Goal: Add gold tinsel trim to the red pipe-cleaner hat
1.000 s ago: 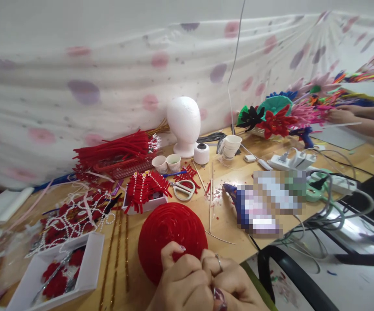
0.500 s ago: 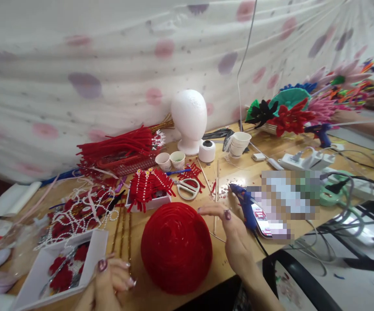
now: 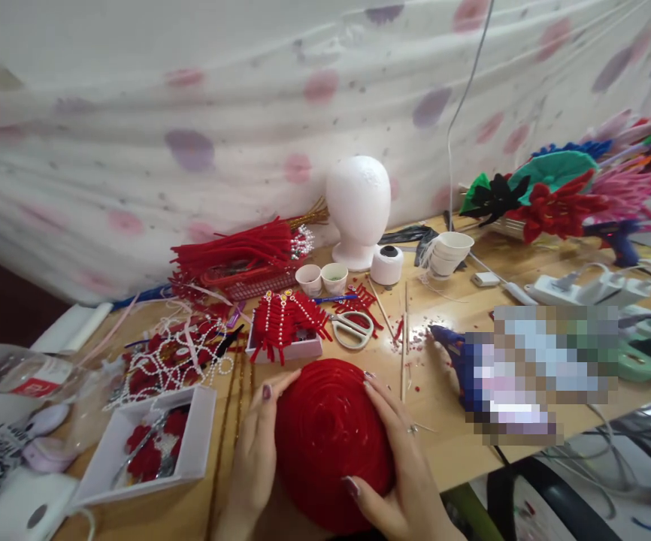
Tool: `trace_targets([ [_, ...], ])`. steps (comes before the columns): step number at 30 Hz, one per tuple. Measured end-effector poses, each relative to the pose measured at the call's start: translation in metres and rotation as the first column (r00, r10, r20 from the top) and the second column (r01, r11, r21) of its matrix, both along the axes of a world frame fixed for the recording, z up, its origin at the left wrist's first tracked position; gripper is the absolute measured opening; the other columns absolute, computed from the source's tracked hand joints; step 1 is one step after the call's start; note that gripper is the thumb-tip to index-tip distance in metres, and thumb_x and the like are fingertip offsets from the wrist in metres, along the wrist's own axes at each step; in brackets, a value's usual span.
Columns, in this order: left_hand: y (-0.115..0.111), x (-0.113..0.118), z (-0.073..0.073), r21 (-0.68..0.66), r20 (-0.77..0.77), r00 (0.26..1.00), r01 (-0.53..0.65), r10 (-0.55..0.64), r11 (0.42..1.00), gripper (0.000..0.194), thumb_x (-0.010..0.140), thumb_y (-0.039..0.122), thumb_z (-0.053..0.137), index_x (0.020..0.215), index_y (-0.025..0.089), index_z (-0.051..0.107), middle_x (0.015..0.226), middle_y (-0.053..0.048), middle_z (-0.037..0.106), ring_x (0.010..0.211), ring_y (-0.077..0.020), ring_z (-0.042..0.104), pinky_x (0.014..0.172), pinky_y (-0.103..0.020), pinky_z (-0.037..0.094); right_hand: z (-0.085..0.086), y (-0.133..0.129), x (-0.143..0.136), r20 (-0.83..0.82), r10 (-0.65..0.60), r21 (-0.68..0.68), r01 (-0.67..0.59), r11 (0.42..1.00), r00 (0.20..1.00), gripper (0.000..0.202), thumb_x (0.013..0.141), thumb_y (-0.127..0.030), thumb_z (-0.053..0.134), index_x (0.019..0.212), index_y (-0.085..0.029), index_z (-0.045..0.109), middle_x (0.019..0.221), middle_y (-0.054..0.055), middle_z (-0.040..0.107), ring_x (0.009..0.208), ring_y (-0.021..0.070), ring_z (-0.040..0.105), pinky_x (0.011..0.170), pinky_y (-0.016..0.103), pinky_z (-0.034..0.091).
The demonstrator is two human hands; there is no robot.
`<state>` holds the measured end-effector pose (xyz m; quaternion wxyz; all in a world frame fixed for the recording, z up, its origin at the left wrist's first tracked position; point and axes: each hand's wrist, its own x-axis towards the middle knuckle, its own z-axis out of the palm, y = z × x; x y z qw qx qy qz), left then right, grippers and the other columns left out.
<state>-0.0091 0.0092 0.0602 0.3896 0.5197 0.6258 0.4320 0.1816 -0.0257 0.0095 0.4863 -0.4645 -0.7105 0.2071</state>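
A round, ridged red dome sits at the front edge of the table between my two hands. My left hand lies along its left side, fingertips near the top. On the right side rests my right hand, its thumb over the front of the dome and its fingers spread along the edge. Both hands cup the dome. Just behind it are white-handled scissors and a small box holding red beaded tassels. A blue glue gun lies to the right.
A white foam head stands at the back, near paper cups and a red basket. At left are an open white box and a plastic bottle. Power strips and cables lie right.
My left hand has moved in from the left onto the dome, and my right hand now wraps its right side. The view has turned slightly left. The co-worker's hands have left the view.
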Motion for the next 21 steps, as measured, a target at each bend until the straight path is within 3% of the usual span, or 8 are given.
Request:
trace_targets([
  [4,0.008,-0.005,-0.005,0.036,-0.045,0.998,0.039,-0.037,0.999,0.062,0.098,0.053,0.022,0.118,0.023,0.072,0.129,-0.009,0.067,0.123,-0.0267,0.059,0.113,-0.051,0.039,-0.001,0.001,0.004,0.013,0.043,0.042,-0.043,0.998,0.999,0.078,0.088,-0.048,0.059,0.154,-0.022,0.027,0.156,0.015,0.037,0.142,0.039,0.038,0.113,0.059,0.036],
  [12,0.016,-0.011,-0.006,0.046,-0.222,0.959,0.189,-0.175,0.981,0.063,0.098,0.053,0.021,0.117,0.021,0.071,0.127,-0.012,0.067,0.121,-0.0272,0.058,0.109,-0.049,0.042,-0.007,0.0,-0.001,0.024,0.009,0.04,-0.01,0.999,1.0,0.095,0.079,-0.06,0.067,0.155,-0.022,0.025,0.155,0.017,0.036,0.14,0.0431,0.038,0.113,0.063,0.033],
  [16,0.022,-0.008,-0.004,0.013,-0.18,0.971,0.163,-0.158,0.987,0.06,0.098,0.05,0.022,0.108,0.019,0.073,0.122,-0.012,0.07,0.116,-0.0269,0.061,0.107,-0.047,0.044,-0.001,0.003,0.0,0.038,0.013,0.009,-0.014,1.0,0.999,0.095,0.079,-0.058,0.069,0.155,-0.023,0.025,0.154,0.017,0.038,0.139,0.0428,0.039,0.113,0.064,0.034],
  [21,0.024,-0.006,-0.005,0.007,-0.089,0.996,0.025,-0.024,1.0,0.059,0.095,0.052,0.027,0.099,0.017,0.074,0.112,-0.012,0.074,0.111,-0.0279,0.065,0.104,-0.047,0.047,0.005,0.005,-0.002,0.048,0.022,-0.005,-0.022,1.0,0.999,0.094,0.08,-0.063,0.066,0.155,-0.025,0.023,0.154,0.017,0.037,0.137,0.043,0.042,0.11,0.065,0.037],
])
